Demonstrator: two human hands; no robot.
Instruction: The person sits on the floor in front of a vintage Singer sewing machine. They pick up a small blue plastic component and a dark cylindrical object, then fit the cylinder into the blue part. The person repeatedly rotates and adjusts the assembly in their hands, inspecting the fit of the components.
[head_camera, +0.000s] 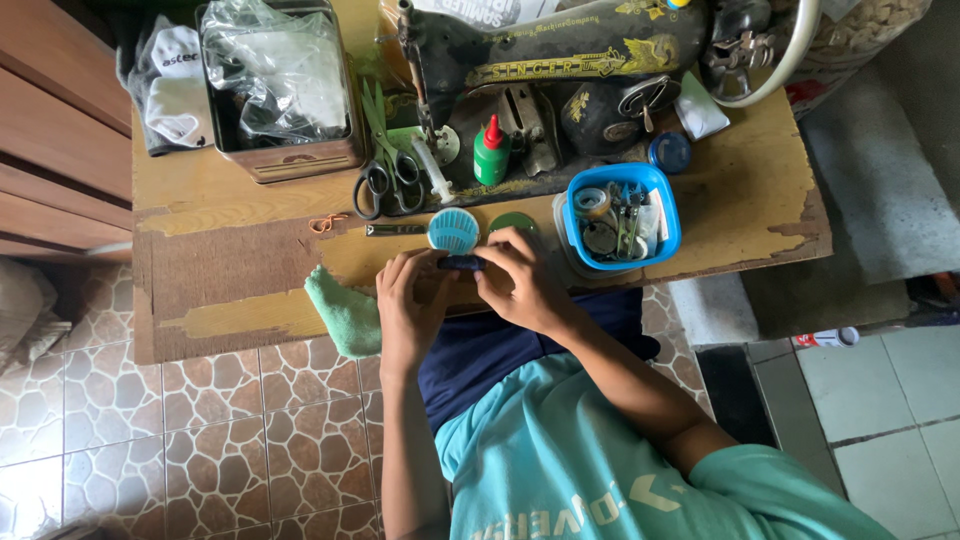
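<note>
Both hands meet at the near edge of a worn wooden table (230, 215). My left hand (408, 295) and my right hand (520, 275) pinch a small dark oblong object (460, 263) between their fingertips. Just beyond it lie a round light-blue ribbed lid or spool (453, 230) and a green disc (513, 222). A small metal tool (395, 230) lies left of the blue piece. What the dark object is cannot be told.
A black sewing machine (560, 70) stands at the back. Before it are green-handled scissors (385, 165), a green bottle with red cap (490, 152) and a blue tub of bobbins and parts (620, 215). A metal tin with plastic bags (280, 85) sits left; a green cloth (345, 310) hangs off the edge.
</note>
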